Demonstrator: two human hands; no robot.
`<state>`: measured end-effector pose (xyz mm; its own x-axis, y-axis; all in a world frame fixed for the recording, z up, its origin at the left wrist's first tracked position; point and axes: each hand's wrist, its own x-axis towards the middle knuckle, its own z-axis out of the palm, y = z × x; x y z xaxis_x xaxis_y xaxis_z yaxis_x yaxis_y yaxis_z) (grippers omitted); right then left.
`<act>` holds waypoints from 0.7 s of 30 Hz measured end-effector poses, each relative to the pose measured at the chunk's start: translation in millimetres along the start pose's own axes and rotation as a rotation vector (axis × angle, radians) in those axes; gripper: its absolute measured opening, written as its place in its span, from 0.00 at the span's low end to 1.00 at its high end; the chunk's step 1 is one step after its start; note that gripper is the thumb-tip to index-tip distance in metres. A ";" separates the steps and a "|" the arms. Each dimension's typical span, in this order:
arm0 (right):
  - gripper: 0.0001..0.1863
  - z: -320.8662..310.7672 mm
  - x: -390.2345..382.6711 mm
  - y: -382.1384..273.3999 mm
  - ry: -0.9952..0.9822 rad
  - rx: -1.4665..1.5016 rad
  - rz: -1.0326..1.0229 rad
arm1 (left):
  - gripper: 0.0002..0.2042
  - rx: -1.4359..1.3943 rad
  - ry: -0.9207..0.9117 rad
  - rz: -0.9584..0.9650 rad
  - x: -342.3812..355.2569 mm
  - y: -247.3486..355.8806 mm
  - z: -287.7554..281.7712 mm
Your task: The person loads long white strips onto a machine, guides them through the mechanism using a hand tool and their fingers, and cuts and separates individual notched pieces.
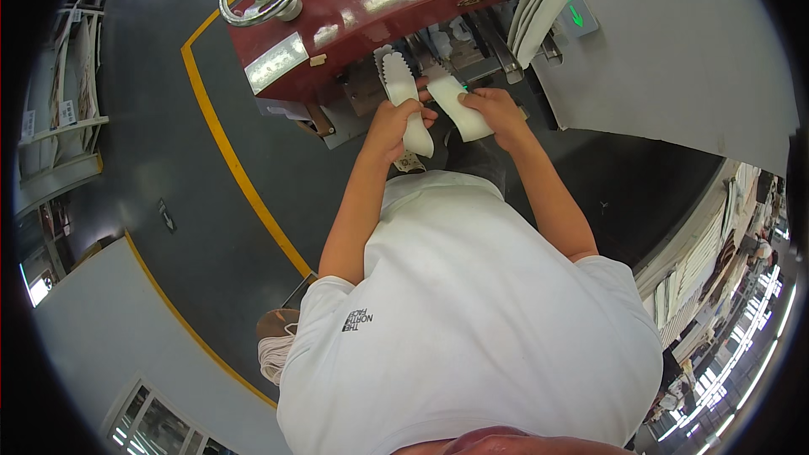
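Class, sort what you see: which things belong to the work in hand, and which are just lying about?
In use, apparently:
- left hand, holding scalloped white strip
- right hand, holding second white strip
- red machine

Seemingly just about:
- coiled cord
- shelving

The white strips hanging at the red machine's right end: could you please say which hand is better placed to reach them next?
Probably the right hand: it is nearer the hanging strips than the left hand. Both hands hold pale pieces, so the right would likely need freeing first.
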<state>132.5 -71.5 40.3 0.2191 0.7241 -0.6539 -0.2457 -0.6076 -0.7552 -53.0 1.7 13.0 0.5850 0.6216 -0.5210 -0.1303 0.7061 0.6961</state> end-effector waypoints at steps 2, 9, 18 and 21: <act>0.13 4.3 2.9 7.3 0.035 -0.026 -0.049 | 0.25 0.013 0.019 -0.001 -1.9 3.3 1.3; 0.19 9.2 49.9 26.0 0.333 -0.635 -0.431 | 0.24 0.082 0.061 0.025 0.2 6.3 4.2; 0.17 12.8 26.9 4.7 0.107 -0.231 -0.142 | 0.22 0.239 0.092 0.047 1.9 0.8 0.5; 0.20 17.9 36.4 20.0 0.229 -0.383 -0.295 | 0.21 0.305 0.058 0.028 4.2 3.5 4.9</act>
<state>118.6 -51.4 2.2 0.4380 0.8183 -0.3721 0.2100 -0.4956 -0.8428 -47.1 5.1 15.7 0.5365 0.6639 -0.5210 0.1055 0.5597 0.8219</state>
